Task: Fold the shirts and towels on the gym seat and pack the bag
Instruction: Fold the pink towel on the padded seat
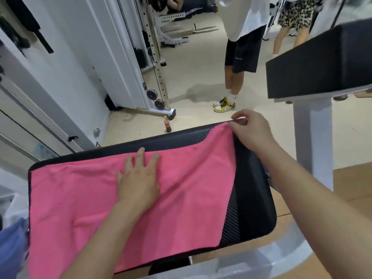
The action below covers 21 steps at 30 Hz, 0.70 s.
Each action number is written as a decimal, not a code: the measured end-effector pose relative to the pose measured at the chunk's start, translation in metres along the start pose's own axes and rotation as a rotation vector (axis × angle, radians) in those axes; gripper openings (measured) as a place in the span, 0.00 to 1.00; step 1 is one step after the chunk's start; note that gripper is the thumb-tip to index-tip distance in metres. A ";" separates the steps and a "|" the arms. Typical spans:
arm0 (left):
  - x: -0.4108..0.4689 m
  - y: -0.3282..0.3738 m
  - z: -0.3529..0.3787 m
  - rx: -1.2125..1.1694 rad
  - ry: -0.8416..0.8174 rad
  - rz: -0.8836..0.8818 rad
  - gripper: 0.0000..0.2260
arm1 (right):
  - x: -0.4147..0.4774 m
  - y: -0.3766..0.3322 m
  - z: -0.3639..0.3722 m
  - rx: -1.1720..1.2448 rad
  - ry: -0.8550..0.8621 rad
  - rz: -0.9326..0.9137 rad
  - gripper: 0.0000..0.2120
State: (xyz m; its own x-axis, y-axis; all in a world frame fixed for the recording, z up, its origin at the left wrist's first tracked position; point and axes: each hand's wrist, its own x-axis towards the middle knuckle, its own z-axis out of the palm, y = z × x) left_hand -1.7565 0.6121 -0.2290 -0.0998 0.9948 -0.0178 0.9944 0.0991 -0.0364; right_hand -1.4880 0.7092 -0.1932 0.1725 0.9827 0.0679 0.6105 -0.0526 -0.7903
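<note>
The pink towel [80,198] lay spread over the black gym seat [251,198], and the step in hand looked like the squaring-up before a first fold. The right hand [249,131] pinched the towel's far right corner between thumb and fingertips, just at the seat's far edge. From that pinch the cloth ran down and leftward across the padding. The left hand [138,178] lay flat with its fingers straight and spread, pressing the towel's middle, left of the pinched corner and nearer the body. A blue cloth [10,248] hung past the seat's left end, well away from both hands. The bag could not be made out. The next move probably called for carrying the pinched corner across toward the left edge while the flat palm kept the cloth from sliding, then matching the edges
</note>
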 end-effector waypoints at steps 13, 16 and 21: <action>0.068 0.145 -0.023 -0.532 0.160 0.321 0.10 | -0.157 0.072 0.048 0.260 -0.016 0.309 0.23; 0.077 0.149 -0.028 -0.638 0.105 0.253 0.07 | -0.142 0.066 0.049 0.324 0.020 0.264 0.26; 0.074 0.127 -0.044 -0.861 -0.021 0.351 0.08 | -0.106 0.046 0.037 0.574 -0.080 0.154 0.34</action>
State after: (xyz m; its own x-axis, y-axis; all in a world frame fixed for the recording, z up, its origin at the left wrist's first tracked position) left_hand -1.6362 0.6990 -0.1911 0.2196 0.9710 0.0948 0.6493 -0.2179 0.7287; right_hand -1.5073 0.6095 -0.2590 0.1537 0.9828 -0.1020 0.0638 -0.1128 -0.9916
